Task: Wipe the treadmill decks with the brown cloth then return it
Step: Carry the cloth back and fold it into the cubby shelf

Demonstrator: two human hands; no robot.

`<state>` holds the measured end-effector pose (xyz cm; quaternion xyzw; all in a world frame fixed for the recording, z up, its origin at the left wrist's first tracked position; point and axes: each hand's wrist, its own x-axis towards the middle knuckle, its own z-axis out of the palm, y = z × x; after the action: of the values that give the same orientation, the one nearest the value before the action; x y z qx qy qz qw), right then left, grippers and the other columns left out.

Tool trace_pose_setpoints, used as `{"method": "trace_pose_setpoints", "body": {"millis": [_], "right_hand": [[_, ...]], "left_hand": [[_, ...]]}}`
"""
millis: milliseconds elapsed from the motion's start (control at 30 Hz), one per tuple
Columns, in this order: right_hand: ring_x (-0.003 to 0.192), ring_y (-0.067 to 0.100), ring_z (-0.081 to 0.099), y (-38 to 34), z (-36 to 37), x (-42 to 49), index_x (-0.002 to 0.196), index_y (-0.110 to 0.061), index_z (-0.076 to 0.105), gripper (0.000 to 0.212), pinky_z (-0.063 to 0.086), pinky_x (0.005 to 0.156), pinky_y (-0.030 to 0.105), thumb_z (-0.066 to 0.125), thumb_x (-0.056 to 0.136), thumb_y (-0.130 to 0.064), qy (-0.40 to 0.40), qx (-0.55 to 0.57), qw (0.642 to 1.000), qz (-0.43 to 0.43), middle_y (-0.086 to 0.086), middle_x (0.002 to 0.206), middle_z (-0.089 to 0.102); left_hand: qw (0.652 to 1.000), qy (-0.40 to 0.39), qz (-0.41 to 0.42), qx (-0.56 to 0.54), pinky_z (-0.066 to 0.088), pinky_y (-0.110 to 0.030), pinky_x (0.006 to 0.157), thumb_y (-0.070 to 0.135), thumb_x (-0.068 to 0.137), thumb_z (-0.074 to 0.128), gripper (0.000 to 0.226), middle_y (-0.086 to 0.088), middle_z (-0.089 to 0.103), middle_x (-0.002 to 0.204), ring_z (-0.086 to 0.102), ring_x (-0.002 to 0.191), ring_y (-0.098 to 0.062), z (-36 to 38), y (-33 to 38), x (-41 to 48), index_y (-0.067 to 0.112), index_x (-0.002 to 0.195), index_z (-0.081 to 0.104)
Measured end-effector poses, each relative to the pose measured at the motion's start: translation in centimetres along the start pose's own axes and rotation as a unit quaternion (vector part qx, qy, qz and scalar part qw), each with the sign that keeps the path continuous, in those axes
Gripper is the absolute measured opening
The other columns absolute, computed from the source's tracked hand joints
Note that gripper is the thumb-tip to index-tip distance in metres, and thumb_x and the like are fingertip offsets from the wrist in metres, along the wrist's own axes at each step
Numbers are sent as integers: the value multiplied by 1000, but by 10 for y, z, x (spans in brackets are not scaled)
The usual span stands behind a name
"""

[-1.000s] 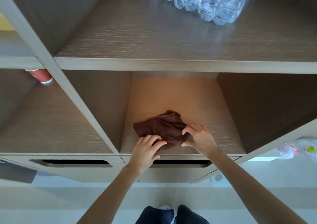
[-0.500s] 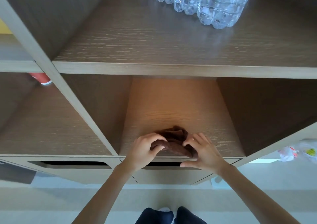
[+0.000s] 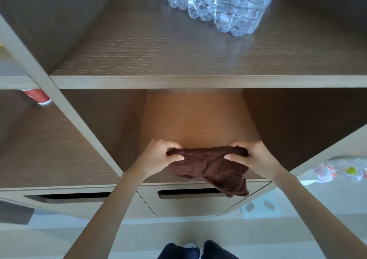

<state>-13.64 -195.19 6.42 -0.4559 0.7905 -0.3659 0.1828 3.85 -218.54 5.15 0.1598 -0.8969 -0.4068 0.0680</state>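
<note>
The brown cloth [image 3: 212, 167] hangs stretched between both hands at the front of the middle cubby of a wooden shelf unit [image 3: 198, 81]. My left hand [image 3: 158, 157] pinches its upper left corner and my right hand [image 3: 252, 157] pinches its upper right corner. The cloth's lower edge droops past the cubby's front lip, over the drawer slot below. No treadmill is in view.
A shrink-wrapped pack of clear water bottles [image 3: 216, 4] stands on the shelf above. A red paper cup [image 3: 37, 97] lies in the left cubby. Two drawers with slot handles [image 3: 188, 192] sit under the cubbies. Plastic wrappers [image 3: 345, 171] lie at the right. My shoes [image 3: 190, 248] show on the floor.
The cloth lay crumpled on the cubby floor under both hands. Both hands gathered it, lifted it and pulled it out flat toward the cubby's front edge.
</note>
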Motion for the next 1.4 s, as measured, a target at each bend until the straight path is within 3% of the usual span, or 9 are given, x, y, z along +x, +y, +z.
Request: {"method": "trace_pose_setpoints", "body": {"millis": [167, 300, 433, 633, 767, 933, 1100, 1233, 1400], "right_hand": [[75, 12, 66, 4, -18, 22, 89, -16, 72, 24, 53, 71, 35, 78, 71, -31, 9, -41, 999, 18, -5, 80, 70], [80, 17, 65, 6, -19, 34, 94, -18, 71, 22, 50, 71, 31, 78, 73, -11, 121, -152, 981, -17, -6, 89, 69], [78, 18, 64, 15, -3, 16, 93, -17, 71, 36, 47, 73, 28, 73, 65, 5, 216, -250, 937, -116, -6, 93, 69], [75, 18, 68, 54, 60, -34, 81, -21, 73, 46, 53, 72, 35, 87, 44, 2, 98, -305, 942, -97, -7, 85, 70], [85, 15, 67, 61, 65, -48, 83, -25, 75, 20, 53, 80, 39, 82, 65, -28, 89, -245, 963, -63, -9, 94, 71], [96, 21, 65, 49, 61, -13, 103, -15, 72, 17, 46, 84, 28, 65, 88, -15, 137, -225, 964, -22, -1, 108, 69], [138, 15, 33, 57, 72, 24, 140, -17, 44, 40, 21, 115, 33, 41, 100, -23, 13, -296, 954, 37, 0, 149, 38], [145, 8, 1, 76, 67, 26, 150, -34, 10, 48, -3, 114, 52, 20, 103, -36, -61, -384, 913, 127, -11, 159, 7], [146, 14, 1, 70, 69, 29, 150, -24, 16, 48, -5, 112, 57, 22, 103, -32, -23, -394, 902, 178, -3, 158, 14]], "left_hand": [[998, -16, 8, 68, 38, -19, 70, 28, 79, 73, 23, 8, 68, 86, 57, 76, -7, -10, 11, 23, 14, 97, 72], [971, 115, 67, 201, 50, -37, 67, 29, 83, 69, 18, -2, 71, 87, 63, 77, -26, -12, 23, 35, 19, 98, 69], [937, 203, 180, 221, 53, -35, 60, 13, 76, 75, 12, 2, 69, 81, 65, 73, -22, 3, 18, 22, 14, 86, 69], [958, 44, 127, 253, 54, -25, 64, 12, 62, 85, 22, 6, 70, 81, 66, 77, -16, 63, -25, -17, 18, 79, 72], [965, 53, 125, 225, 53, -26, 69, 25, 63, 85, 17, 10, 71, 82, 67, 78, -14, 69, -36, -26, 22, 75, 73], [966, 40, 103, 235, 34, -36, 107, 35, 95, 49, 38, 2, 50, 139, 41, 131, -17, 80, -23, 11, 19, 129, 54], [943, -61, 46, 325, -2, -41, 118, 51, 97, 28, 62, 3, 3, 158, -3, 145, -16, 114, -26, 40, 24, 150, 10], [932, -54, 70, 352, -4, -41, 118, 57, 94, 23, 64, 4, 1, 159, -7, 145, -15, 121, -43, 38, 29, 149, 7], [931, -33, 89, 353, -2, -41, 118, 59, 92, 22, 64, 4, 6, 158, -2, 145, -15, 122, -48, 35, 30, 149, 12]]}}
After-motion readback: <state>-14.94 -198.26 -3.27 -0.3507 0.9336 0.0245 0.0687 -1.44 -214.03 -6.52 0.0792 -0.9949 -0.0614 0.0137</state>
